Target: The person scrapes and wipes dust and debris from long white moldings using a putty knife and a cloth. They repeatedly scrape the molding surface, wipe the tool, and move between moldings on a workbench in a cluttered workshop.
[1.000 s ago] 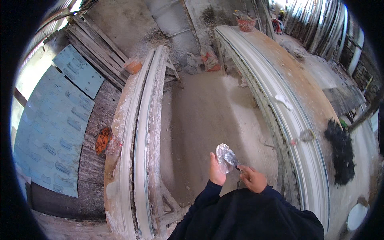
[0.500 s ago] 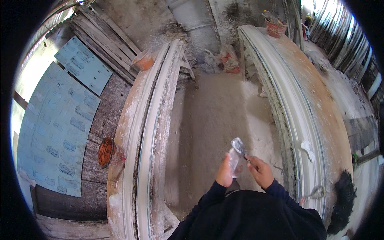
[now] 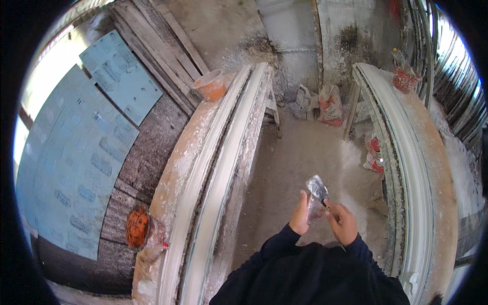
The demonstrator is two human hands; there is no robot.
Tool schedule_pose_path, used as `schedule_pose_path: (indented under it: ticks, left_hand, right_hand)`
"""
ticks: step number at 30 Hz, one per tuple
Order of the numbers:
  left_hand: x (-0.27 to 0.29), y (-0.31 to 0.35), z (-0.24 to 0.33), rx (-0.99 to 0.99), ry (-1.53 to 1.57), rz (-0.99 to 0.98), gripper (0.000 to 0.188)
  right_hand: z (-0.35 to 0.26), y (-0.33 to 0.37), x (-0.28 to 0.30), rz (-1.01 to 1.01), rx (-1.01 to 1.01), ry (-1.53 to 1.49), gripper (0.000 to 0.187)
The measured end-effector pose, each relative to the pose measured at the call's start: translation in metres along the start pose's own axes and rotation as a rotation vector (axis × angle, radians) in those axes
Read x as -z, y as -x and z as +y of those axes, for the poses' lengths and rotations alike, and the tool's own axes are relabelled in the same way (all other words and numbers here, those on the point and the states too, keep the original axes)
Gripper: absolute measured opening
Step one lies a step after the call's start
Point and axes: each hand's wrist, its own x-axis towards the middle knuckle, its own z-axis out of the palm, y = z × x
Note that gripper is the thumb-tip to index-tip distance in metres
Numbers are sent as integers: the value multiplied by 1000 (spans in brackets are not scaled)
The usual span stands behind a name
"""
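Observation:
My right hand (image 3: 341, 222) grips a putty knife (image 3: 317, 188) by its handle, the broad metal blade pointing up and away to the left. My left hand (image 3: 300, 217) is close beside it, thumb upright, holding a see-through, plastic-looking piece (image 3: 313, 207) just below the blade. The piece's exact kind cannot be made out, and the left fingers are partly hidden behind it. Both hands are in front of my body, above the floor between two long benches. Whether blade and clear piece touch, I cannot tell.
Long white mouldings lie on the left bench (image 3: 170, 162) and the right bench (image 3: 441, 168). An orange bucket (image 3: 211, 87) and a red bucket (image 3: 405, 80) stand at their far ends. An orange bowl (image 3: 138, 228) is at left. Sacks (image 3: 331, 105) rest by the far wall.
The view has swung left and up, so the benches appear farther right and sacks under the right bench show. Both hands remain together; the clear piece is now more covered by the knife.

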Motion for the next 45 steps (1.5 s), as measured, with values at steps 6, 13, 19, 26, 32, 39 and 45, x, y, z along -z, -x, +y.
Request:
schedule_pose_path:
  ticks: [6, 13, 19, 26, 32, 39, 45]
  left_hand:
    - [18, -69, 63, -94, 94, 153, 61]
    - [62, -170, 89, -43, 155, 80, 60]
    - [98, -268, 157, -212, 190, 298, 61]
    - [121, -354, 221, -340, 198, 380, 57]
    - [155, -432, 245, -211, 261, 339, 46]
    - [141, -504, 279, -270, -22, 234, 25]
    - [140, -526, 289, -269, -127, 209, 19]
  right_hand:
    - [19, -92, -27, -98, 48, -36, 30]
    - [73, -256, -57, 39, 69, -314, 32]
    - [88, -376, -56, -233, 63, -219, 32]
    - [77, -474, -59, -438, 294, 175, 37]
    - [96, -532, -77, -350, -61, -722, 32]
    - [92, -580, -81, -222, -74, -146, 30]
    - [85, -603, -76, -176, -6, -157, 45]
